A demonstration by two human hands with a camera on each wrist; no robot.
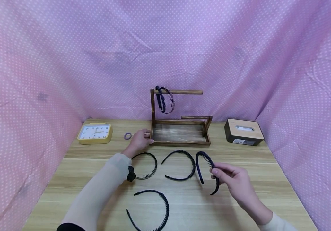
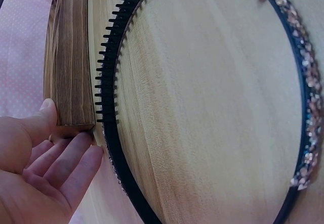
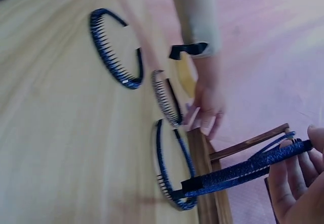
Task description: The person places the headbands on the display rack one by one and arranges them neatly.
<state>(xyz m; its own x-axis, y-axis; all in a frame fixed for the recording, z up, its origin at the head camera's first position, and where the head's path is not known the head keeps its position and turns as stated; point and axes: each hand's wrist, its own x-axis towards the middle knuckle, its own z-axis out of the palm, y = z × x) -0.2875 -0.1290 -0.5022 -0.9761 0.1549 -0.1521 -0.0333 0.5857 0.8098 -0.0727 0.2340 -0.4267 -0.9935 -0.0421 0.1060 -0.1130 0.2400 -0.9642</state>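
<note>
In the head view my right hand [image 1: 236,181] pinches a dark toothed headband [image 1: 205,157] by one side between thumb and fingers, above the table. The right wrist view shows its dark blue glittery band [image 3: 243,166]. My left hand [image 1: 138,141] grips the left front corner of a wooden rack [image 1: 179,144], thumb on one face and fingers against another. Two headbands [image 1: 163,99] hang on the rack's upper bar. A glittery headband [image 2: 308,97] lies by my left wrist. Another dark headband [image 1: 193,163] lies between the hands, and one more [image 1: 166,208] nearer the front.
A yellow clock [image 1: 109,136] stands at the back left, with a small purple ring [image 1: 127,136] beside it. At the back right sits a tissue box [image 1: 244,141]. Pink dotted cloth [image 1: 125,64] hangs round the table. A black bow [image 1: 131,174] sits at the left sleeve's cuff.
</note>
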